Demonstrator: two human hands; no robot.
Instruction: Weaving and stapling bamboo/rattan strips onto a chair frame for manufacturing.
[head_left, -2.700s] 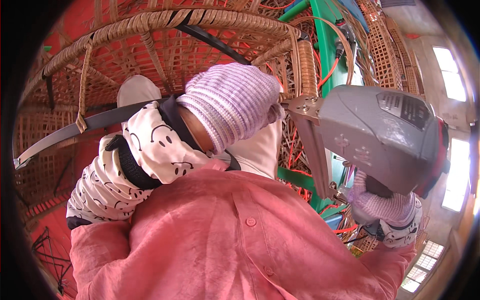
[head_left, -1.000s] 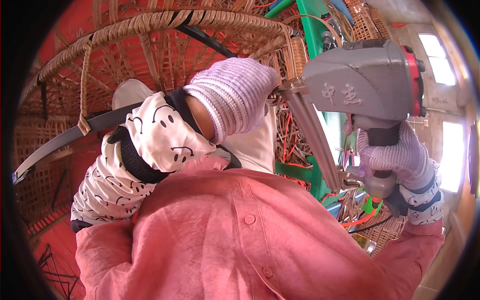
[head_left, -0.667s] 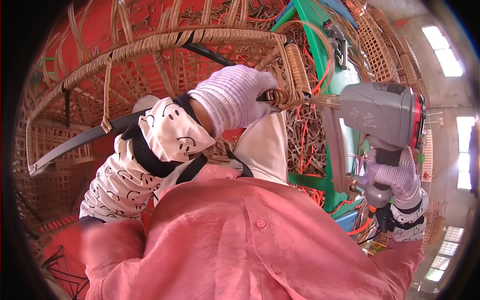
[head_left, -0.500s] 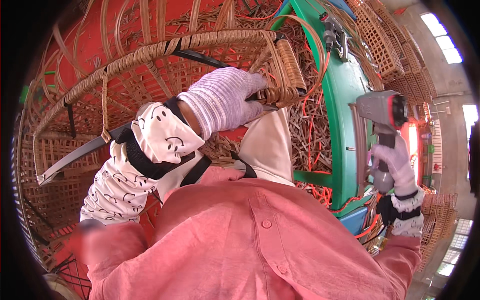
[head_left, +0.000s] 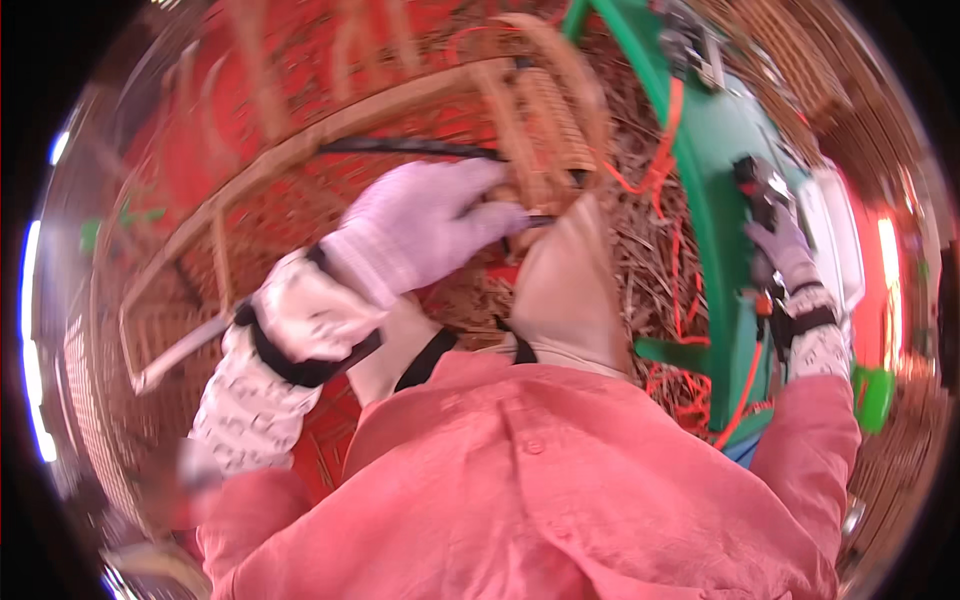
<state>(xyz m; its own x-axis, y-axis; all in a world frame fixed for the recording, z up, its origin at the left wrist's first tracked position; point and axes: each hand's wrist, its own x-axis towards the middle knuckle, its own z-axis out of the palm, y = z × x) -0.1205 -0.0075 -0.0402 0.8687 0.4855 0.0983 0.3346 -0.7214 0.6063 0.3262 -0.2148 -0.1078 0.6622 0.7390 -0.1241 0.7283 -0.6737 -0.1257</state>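
Observation:
My left hand (head_left: 425,225), in a pale lilac knitted glove, has its fingers and thumb closed at the wrapped corner of a wicker frame (head_left: 545,120), part of a large woven basket piece. The dark end of a strip (head_left: 541,220) shows by the fingertips. The frame's corner lies against my right thigh. At the right, over a green bench, my gloved right hand (head_left: 783,245) is wrapped round a dark hand-held tool with a silvery part (head_left: 765,188). An orange hose (head_left: 750,385) runs up to its lower end. Blur hides the tool's exact kind.
Another hose-fed tool (head_left: 695,45) lies at the far end of the green bench (head_left: 720,260). Behind the right hand stands a white container (head_left: 840,230). Cut cane strips (head_left: 640,240) and orange hoses litter the floor. Stacked woven baskets (head_left: 800,60) are at the far right.
The grey power tool is no longer in my right hand, which now grips a dark tool farther forward on the bench. My left hand keeps its hold on the frame. The view has shifted.

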